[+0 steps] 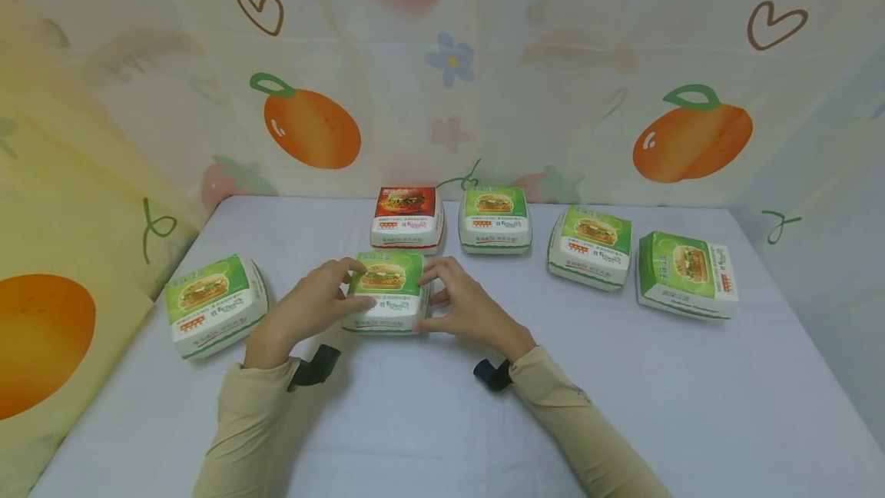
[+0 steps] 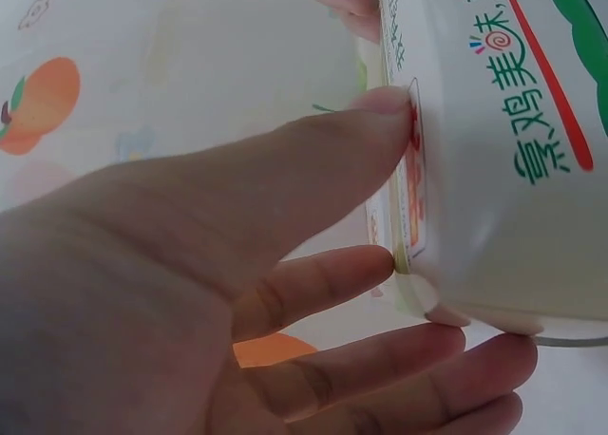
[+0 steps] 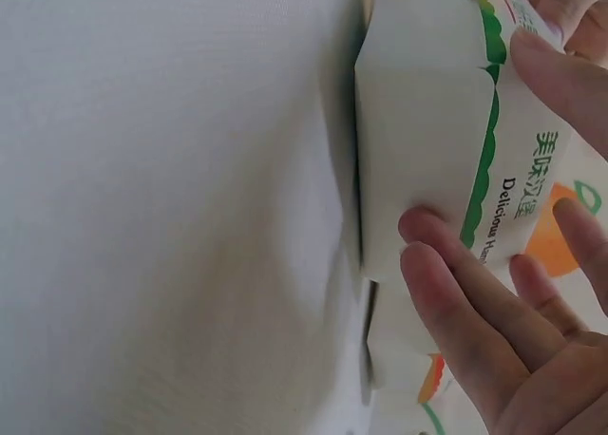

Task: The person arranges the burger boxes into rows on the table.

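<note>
A green-and-white burger box (image 1: pixel 384 277) with a burger picture on its lid lies between both hands, near the middle of the table. My left hand (image 1: pixel 309 304) grips its left side, the thumb (image 2: pixel 313 164) pressing the lid's front edge and the fingers along the side wall. From the right, my right hand (image 1: pixel 475 309) holds the same box, thumb near the front right corner. In the right wrist view several fingertips (image 3: pixel 427 264) touch the box's white side wall (image 3: pixel 423 160). Whether its base is off the cloth I cannot tell.
Directly behind stands a red burger box (image 1: pixel 406 219), with a green box (image 1: pixel 494 219) to its right. Two more green boxes (image 1: pixel 591 246) (image 1: pixel 687 275) sit farther right, and another green box (image 1: pixel 216 304) lies left of my left hand. A printed cloth (image 1: pixel 532 98) hangs behind the white table (image 1: pixel 415 429).
</note>
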### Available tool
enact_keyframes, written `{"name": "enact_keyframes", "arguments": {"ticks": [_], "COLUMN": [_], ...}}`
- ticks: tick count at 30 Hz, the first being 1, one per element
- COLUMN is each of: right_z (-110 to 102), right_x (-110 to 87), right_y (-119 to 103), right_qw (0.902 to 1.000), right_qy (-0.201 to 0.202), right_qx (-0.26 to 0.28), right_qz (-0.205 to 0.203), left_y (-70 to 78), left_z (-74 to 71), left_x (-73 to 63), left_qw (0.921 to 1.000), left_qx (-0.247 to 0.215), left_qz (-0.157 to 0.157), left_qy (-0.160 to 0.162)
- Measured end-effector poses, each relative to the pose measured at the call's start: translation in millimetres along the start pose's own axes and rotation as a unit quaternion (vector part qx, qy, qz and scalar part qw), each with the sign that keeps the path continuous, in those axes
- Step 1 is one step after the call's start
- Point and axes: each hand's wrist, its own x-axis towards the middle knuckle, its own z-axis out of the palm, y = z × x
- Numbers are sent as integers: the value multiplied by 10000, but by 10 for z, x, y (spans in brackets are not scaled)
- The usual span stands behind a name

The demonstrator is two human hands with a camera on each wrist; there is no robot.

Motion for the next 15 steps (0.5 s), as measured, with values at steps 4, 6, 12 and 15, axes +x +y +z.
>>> {"name": "enact_keyframes", "arguments": {"ticks": [4,6,12,15], "right_z": [-16,-27,-68,-90], "right_x": [-3,-10,-21,-18], "right_y": [14,16,13,23], "right_qw": [9997,9993,9975,9969], "right_qy": [-18,-41,-250,-300], "right_qx": [-115,-159,22,121], "right_qz": [198,351,655,716], "left_y": [9,17,36,49], "left_z": [10,13,21,27], "left_x": [4,4,6,7], "left_qw": [10000,9999,9996,9996], "left_qx": [-52,-88,-158,-177], "left_qz": [-49,-78,-145,-125], "left_qy": [-40,-82,-184,-199]}}
